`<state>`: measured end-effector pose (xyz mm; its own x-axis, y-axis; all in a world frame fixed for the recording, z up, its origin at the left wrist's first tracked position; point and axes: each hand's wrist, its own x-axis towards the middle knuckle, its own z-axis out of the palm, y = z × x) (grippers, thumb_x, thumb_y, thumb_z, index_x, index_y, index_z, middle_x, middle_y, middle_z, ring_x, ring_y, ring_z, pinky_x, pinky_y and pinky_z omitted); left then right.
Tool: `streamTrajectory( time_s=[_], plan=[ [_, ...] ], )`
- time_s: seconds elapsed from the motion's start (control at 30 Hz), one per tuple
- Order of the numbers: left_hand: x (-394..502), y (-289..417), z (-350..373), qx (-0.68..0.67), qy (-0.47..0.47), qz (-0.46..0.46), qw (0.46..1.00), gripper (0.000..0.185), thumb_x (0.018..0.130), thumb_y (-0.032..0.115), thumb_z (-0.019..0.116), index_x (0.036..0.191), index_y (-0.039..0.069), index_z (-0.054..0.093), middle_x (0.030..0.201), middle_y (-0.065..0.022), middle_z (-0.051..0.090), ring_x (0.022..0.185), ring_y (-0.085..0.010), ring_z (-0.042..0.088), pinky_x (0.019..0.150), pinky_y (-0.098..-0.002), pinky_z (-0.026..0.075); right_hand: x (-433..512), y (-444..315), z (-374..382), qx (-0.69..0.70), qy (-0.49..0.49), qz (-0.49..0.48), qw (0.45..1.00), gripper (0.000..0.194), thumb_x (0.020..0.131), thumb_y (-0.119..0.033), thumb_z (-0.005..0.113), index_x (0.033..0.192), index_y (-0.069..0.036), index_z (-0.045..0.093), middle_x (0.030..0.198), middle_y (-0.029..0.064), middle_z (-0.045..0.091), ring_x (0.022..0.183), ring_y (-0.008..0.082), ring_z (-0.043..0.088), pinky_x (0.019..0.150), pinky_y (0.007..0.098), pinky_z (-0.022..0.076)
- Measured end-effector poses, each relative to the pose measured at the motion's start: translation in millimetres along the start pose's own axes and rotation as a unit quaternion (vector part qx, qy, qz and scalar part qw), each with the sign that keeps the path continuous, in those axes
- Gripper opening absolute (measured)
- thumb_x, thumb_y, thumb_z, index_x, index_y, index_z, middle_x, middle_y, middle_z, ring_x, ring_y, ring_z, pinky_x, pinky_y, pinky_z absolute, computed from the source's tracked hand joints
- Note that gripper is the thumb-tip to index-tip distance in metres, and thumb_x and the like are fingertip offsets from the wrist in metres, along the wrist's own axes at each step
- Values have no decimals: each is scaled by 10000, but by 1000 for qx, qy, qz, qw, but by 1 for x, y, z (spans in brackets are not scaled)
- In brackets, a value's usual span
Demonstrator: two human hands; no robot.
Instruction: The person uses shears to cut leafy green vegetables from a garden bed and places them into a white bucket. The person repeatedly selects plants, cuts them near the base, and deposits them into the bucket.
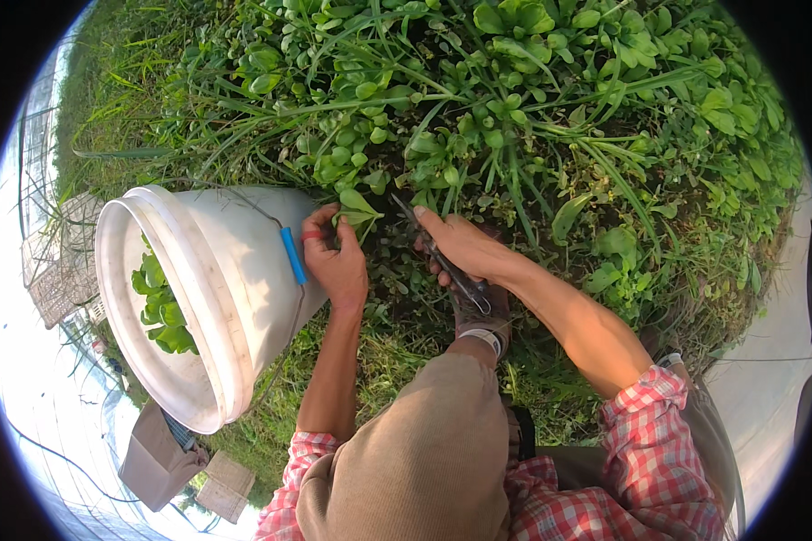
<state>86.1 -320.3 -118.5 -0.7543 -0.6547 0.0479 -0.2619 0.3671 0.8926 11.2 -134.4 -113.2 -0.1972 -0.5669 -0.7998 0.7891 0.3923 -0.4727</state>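
A small leafy green plant (356, 207) is pinched between the thumb and fingers of my left hand (336, 260), which has a red band around one finger. In my right hand (457, 247) is a dark hand cutting tool (455, 270). Its narrow tip points at the soil near the plant, and a wire loop shows at its rear end; whether it is a knife or snips I cannot tell. Close beside my left hand stands a white plastic bucket (243, 237) with a blue grip (294, 255) on its wire handle. Cut leafy greens (162, 304) lie inside.
Low leafy greens (514, 61) mixed with long grass blades (406, 101) cover the ground ahead. My shoe (480, 308) is planted just behind the right hand. A cardboard box (159, 460) and crates (64, 270) are at left. Pale sheeting (758, 385) borders the right.
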Motion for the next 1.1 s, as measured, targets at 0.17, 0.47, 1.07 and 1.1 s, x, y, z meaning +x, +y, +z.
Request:
streamTrajectory(
  time_s=[0.17,0.47,1.07,1.1],
  plan=[
    [-20,43,-20,166,-87,195,963,306,782,-135,553,1063,-22,590,1129,-182,584,988,-311,609,874,-357,513,-11,-6,-6,60,-13,-12,998,726,1004,-649,360,1054,34,600,707,56,585,552,142,609,501,290,512],
    [12,50,21,433,-263,152,849,408,811,-53,569,1210,-4,635,1488,-263,426,1020,-415,655,792,-473,557,7,-26,-22,127,-16,-17,992,768,968,-721,363,1077,3,596,760,69,605,590,156,617,539,315,538],
    [29,40,6,384,-210,136,889,385,810,-61,557,1181,-15,650,1329,-221,572,1075,-399,638,870,-445,531,40,-44,-18,-3,-77,8,997,823,962,-736,351,1210,35,497,825,76,621,631,143,651,546,309,563],
    [29,42,5,356,-199,129,904,378,806,-58,570,1171,-12,654,1322,-230,569,1060,-400,643,856,-451,536,40,-45,-18,-8,-78,4,997,824,961,-738,350,1211,34,489,826,74,620,629,140,649,542,304,562]
  ],
)
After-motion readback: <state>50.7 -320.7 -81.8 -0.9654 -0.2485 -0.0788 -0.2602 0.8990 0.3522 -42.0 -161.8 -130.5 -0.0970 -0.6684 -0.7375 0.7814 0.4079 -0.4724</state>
